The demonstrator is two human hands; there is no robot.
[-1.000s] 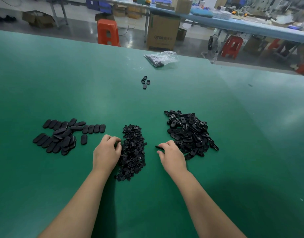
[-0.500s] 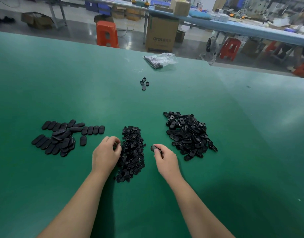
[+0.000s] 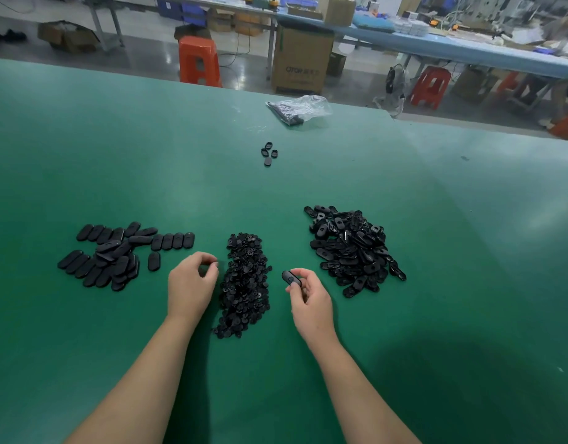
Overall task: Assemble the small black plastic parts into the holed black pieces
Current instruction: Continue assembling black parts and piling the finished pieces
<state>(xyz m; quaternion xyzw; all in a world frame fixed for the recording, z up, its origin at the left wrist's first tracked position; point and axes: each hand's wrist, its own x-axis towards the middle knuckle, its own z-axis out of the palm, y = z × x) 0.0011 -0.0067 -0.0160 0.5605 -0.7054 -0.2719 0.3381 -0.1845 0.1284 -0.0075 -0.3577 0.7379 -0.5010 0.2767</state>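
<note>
Right hand [image 3: 310, 299] pinches 1 holed black piece [image 3: 290, 278] between thumb and fingertips, held just above the green surface [image 3: 436, 251], in the gap between the middle pile and the right pile. Piece is oblong, long axis running roughly up-left to down-right.

Left hand [image 3: 190, 285] sits at the left edge of the small parts pile [image 3: 246, 283], fingers curled in with thumb and fingertips close together. Can't tell if it has a small part pinched, too small and dark to read.

Small parts pile: narrow heap of tiny black bits, runs near-to-far between the 2 hands. Holed pieces pile [image 3: 353, 249]: loose heap to the right of the right hand, slots visible in several pieces, near but not touching the hand.

Left of the left hand, a group of closed oblong pieces [image 3: 116, 254] with no visible holes: part laid in rows side by side, part stacked loosely over each other. 1 lies on its own just right of the group, near the left hand.

Farther out on the surface, centre: 4 stray pieces [image 3: 268, 153] clustered close together. Beyond them, near the far edge, a clear plastic bag [image 3: 303, 108] with dark contents.

Off the surface: orange stool [image 3: 199, 60], cardboard box [image 3: 302, 60] on the floor, long blue bench [image 3: 468, 48] with clutter.
</note>
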